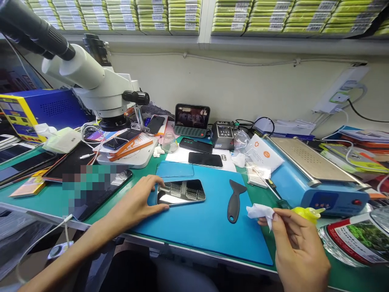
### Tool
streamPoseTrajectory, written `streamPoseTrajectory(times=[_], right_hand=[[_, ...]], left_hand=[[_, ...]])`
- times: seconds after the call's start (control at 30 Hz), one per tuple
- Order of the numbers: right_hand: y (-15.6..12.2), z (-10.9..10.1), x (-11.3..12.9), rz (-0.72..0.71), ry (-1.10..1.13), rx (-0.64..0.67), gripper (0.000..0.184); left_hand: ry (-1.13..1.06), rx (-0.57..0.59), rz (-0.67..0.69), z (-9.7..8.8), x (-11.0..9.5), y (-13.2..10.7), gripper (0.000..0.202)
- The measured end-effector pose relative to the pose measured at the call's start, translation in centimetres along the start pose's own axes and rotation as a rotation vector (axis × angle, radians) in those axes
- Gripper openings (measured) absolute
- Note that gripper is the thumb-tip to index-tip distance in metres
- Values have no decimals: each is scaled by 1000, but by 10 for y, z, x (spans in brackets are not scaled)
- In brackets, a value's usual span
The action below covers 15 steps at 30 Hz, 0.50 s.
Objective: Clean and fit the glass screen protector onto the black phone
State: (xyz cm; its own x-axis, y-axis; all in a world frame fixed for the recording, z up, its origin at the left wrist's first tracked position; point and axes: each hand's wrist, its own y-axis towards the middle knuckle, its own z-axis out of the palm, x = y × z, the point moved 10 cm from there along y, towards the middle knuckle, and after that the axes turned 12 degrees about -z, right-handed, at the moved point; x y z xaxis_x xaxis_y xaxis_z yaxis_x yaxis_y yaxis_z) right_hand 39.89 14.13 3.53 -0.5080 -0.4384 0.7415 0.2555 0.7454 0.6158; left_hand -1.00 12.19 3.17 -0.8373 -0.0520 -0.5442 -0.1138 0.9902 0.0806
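A worker's left hand (pixel 145 198) grasps a phone (pixel 182 192) by its left end near the left edge of a blue mat (pixel 194 227), seemingly set in place, while the right hand (pixel 300 245) pinches a tissue (pixel 260 211) by the mat's right edge, off the glass, any wiping left unclear.

A smooth cream wall (pixel 243 89) rises behind the green-topped workbench (pixel 346 278). Above the workbench runs a long white shelf (pixel 170 41) with an upright divider (pixel 206 21).
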Motion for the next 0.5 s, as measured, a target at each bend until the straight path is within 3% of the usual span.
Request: streamPoseTrajectory(times=[0.13,0.23,0.33,0.4,0.5], right_hand=[[-11,14,18,-97,-51,109,39],[-23,42,49,-231,-64,288,25],[-42,75,87,-315,67,430,20],[-56,90,111,-350,167,438,21],[-74,100,132,-401,246,404,20]], left_hand=[[-51,43,49,7,-1,-13,49],[-79,48,105,10,-8,-25,55],[-109,23,189,14,-28,-37,66],[-149,11,265,19,-46,-46,64],[-225,7,384,25,-70,-55,38]])
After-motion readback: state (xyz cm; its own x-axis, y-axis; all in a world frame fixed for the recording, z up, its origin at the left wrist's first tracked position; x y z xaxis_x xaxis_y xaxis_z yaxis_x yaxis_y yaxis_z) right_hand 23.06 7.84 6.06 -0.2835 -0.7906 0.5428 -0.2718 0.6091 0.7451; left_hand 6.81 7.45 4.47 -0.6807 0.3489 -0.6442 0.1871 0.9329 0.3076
